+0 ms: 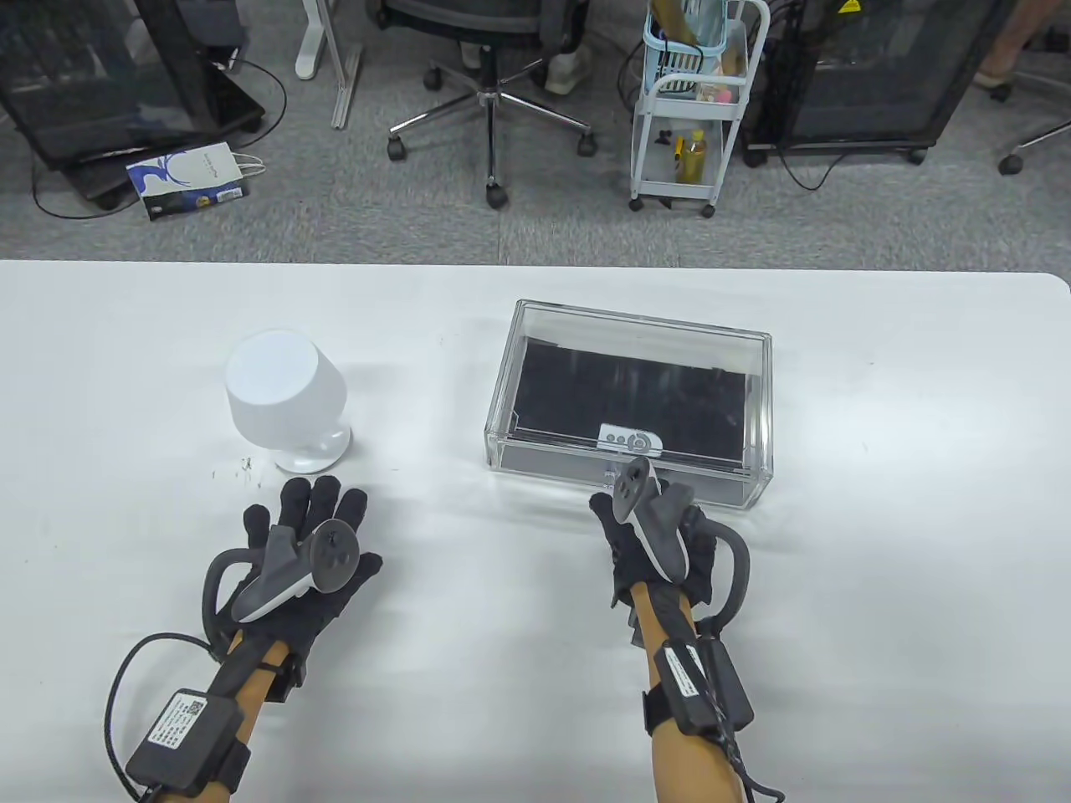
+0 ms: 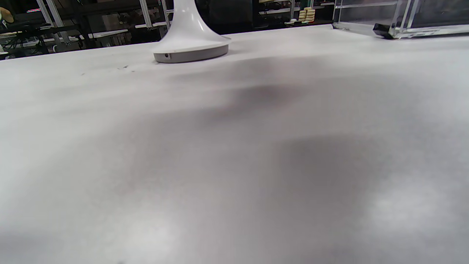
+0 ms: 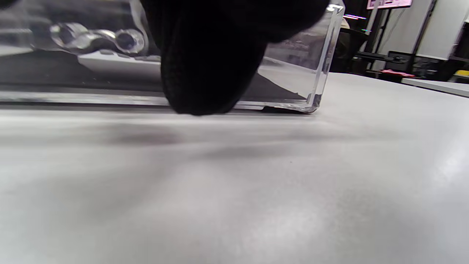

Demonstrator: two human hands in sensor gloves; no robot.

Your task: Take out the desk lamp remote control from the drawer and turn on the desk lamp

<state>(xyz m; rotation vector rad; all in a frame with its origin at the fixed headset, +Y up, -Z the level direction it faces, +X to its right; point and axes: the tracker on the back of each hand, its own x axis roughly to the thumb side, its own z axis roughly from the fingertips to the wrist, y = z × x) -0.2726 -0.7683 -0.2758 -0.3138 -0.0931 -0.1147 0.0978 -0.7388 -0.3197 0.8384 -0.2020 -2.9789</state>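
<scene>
The white desk lamp (image 1: 284, 400) stands on the table's left half; its base also shows in the left wrist view (image 2: 190, 51). The clear drawer box (image 1: 753, 418) sits right of centre, its drawer pushed in. The white remote (image 1: 629, 438) lies inside on the black liner near the front wall, and shows through the clear wall in the right wrist view (image 3: 121, 64). My left hand (image 1: 314, 506) lies flat on the table in front of the lamp, fingers spread, holding nothing. My right hand (image 1: 613, 514) is at the middle of the drawer's front; its gloved fingers (image 3: 209, 62) hang right before the front wall, their grip hidden.
The table (image 1: 878, 544) is white, with its far edge just behind the box. Beyond it on the floor stand an office chair (image 1: 494, 84) and a white trolley (image 1: 686, 109). The box corner (image 2: 399, 25) shows at the left wrist view's upper right.
</scene>
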